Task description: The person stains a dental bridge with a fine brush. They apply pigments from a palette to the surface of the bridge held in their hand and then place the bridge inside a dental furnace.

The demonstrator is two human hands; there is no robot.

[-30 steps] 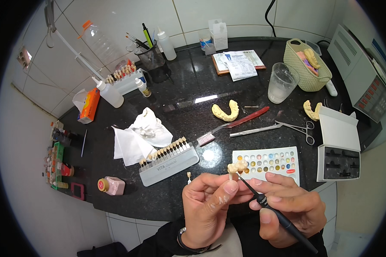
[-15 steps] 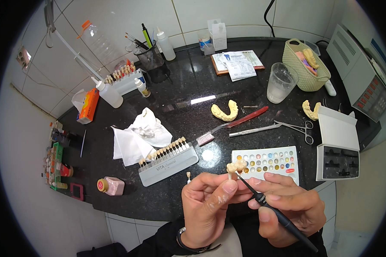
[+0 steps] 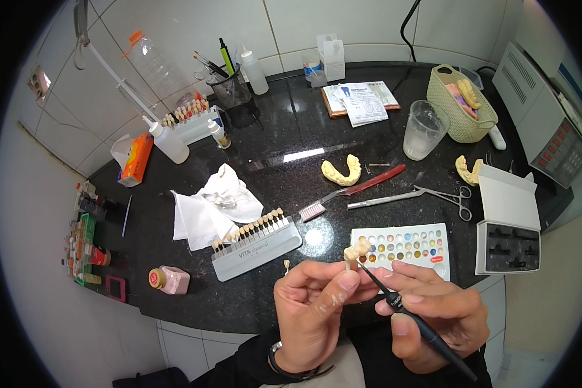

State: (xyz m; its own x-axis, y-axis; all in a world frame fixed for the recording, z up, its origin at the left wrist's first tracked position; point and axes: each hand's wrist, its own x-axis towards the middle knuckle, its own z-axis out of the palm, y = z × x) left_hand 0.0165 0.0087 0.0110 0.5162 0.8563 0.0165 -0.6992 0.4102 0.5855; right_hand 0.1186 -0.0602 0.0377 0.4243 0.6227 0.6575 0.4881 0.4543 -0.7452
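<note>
Between the thumb and fingertips of my left hand is a short pale peg, and a cream dental bridge sits on top of it. My right hand is closed around a slim black brush, pen-fashion. The brush's fine tip touches or nearly touches the lower right side of the bridge. Just behind the hands lies a white palette with rows of coloured wells, partly covered by the fingers. A grey shade guide with tooth-shaped tabs lies to the left, and a loose shade tab is near my left fingers.
Beyond the palette lie a toothbrush, scissor-like forceps and a plaster dental arch. White tissue and a pink jar are at left. An open box, a glass and a basket stand at right.
The bridge has turned slightly in my left fingers, with the brush tip staying beside it. Both hands keep nearly the same place, while the whole view shifts a little.
</note>
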